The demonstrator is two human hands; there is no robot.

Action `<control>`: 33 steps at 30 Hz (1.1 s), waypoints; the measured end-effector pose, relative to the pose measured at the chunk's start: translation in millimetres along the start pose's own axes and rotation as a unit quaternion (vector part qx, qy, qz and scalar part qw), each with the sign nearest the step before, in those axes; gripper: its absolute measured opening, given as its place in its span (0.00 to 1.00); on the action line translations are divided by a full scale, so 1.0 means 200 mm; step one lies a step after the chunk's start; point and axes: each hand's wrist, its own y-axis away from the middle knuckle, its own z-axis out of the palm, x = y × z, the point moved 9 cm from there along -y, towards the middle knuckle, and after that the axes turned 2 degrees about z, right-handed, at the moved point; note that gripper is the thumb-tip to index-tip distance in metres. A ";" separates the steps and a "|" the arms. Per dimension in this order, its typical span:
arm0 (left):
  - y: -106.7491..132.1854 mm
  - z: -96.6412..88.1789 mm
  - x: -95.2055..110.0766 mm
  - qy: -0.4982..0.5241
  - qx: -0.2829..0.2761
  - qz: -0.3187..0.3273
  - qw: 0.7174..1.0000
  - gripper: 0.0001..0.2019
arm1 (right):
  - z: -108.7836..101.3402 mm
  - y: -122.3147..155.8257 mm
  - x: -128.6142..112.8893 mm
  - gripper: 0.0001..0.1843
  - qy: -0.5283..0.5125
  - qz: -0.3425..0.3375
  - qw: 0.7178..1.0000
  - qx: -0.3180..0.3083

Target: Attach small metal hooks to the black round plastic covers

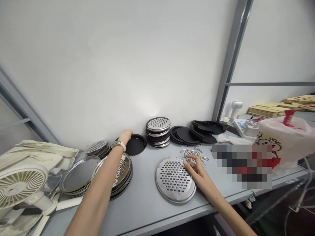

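Note:
At the back by the wall, my left hand [126,136] is closed at the rim of a black round tray [135,145]; its fingertips are mostly hidden. My right hand [197,168] lies open at the right edge of a slotted round metal plate [175,180], thumb touching its rim and fingers apart. Just behind that hand lies a heap of small metal wire clips [194,153]. Under my left forearm, a stack of round metal plates [126,170], the top one slotted, is partly covered.
A pile of black trays and slotted plates [158,129] stands against the wall, beside loose black trays [187,135]. Plain metal trays [80,173] and a white fan [19,186] are at left. A plastic bag [287,141] stands right, near a blurred-out patch.

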 end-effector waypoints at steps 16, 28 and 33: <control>0.35 -0.64 0.45 -0.162 0.152 0.156 0.962 0.10 | -0.07 0.01 0.01 0.23 0.030 -0.011 0.999 0.041; 0.83 -0.29 0.58 -0.169 0.171 0.162 0.957 0.35 | -0.24 0.26 -0.05 0.25 0.100 0.051 0.990 -0.081; 0.92 -0.07 0.55 0.036 0.208 0.165 0.963 0.24 | -0.24 0.33 -0.05 0.24 0.083 0.121 0.984 -0.104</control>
